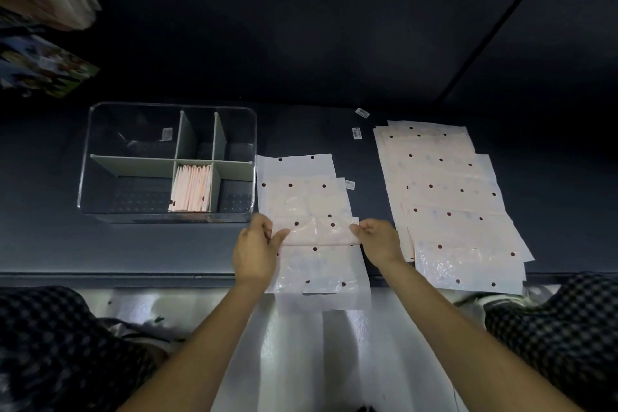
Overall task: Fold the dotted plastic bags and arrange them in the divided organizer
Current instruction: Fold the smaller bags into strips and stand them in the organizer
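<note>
Head view: a dark table [167, 251] runs across the frame, its near edge at 6 o'clock by the person's lap. At centre lies a dotted plastic bag [302, 197], pale with dark spots, its long axis from 12 to 6 o'clock and its near end overhanging the table edge. A folded band [321, 232] crosses the bag about two thirds of the way down. Left hand [255, 252] grips the band's left end, thumb and fingers closed on the plastic. Right hand [379, 239] pinches the band's right end, fingers curled shut on the edge. At 3 o'clock of the bag, apart from it, sits a stack of flat dotted bags [448, 201], fanned and overlapping. At 9 o'clock, just beside the bag, stands a clear divided organizer [167, 160] with grey partitions. Its near middle compartment holds folded bags [192, 189] standing on edge; the other compartments show only the floor. Small white labels [359, 124] lie at 12 o'clock between bag and stack.
</note>
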`<action>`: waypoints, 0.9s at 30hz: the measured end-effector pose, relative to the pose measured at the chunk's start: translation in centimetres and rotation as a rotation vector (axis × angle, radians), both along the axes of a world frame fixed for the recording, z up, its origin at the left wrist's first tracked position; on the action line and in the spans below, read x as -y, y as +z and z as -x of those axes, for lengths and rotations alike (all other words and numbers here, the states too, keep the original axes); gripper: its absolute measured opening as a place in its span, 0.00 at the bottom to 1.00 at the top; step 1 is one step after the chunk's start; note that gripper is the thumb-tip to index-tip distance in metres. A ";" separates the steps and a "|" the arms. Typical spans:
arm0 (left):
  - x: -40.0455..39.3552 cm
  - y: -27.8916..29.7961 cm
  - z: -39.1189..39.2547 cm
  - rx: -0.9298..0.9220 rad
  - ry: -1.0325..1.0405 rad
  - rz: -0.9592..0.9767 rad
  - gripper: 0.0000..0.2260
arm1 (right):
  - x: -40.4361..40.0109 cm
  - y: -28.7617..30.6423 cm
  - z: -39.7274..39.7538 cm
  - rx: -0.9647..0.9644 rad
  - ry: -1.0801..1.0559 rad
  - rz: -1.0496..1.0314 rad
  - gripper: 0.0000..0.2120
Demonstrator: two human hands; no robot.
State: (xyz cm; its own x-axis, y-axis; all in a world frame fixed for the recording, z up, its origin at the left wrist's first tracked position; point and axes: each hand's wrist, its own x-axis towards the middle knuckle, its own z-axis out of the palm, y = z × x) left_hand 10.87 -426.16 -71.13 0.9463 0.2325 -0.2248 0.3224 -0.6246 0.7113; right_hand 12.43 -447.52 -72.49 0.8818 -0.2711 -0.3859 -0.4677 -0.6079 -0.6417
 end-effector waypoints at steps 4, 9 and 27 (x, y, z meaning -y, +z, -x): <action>2.1 0.9 2.1 0.270 -0.102 -0.264 0.17 | -0.1 0.3 -0.3 -0.025 0.000 0.021 0.20; 3.4 0.0 2.4 0.250 -0.759 -0.534 0.34 | -0.1 0.7 -0.4 -0.042 0.016 0.001 0.16; 0.7 -2.3 2.5 0.004 -0.915 -0.700 0.31 | -7.8 1.7 5.0 0.295 0.663 0.230 0.24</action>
